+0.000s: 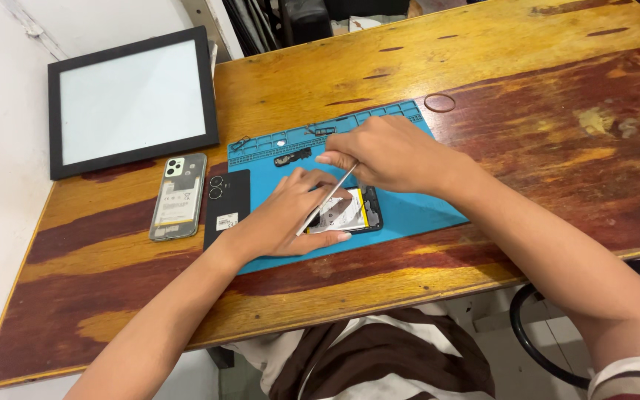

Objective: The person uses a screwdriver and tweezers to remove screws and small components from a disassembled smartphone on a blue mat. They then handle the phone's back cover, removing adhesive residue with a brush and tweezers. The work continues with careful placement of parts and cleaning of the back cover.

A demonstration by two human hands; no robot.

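Two hands work over an opened phone [350, 215] on the blue mat [416, 211]: left hand [290, 218] presses it flat, fingers spread; right hand [390, 152] pinches tweezers [327, 200]. Mat tray slots [320, 133] hold small parts. Two back covers [201, 198] lie left.

Opened phone [350, 213], back cover off, lies flat on blue mat [409, 211] near center of tabletop [527, 96], long axis running 3 to 9 o'clock; silvery battery face with yellow strip and black frame showing, left part hidden under fingers. Thin light-colored pry tool [327, 200], slim and straight, tilted from 1 o'clock down to 7 o'clock, lower tip over the phone's left end.
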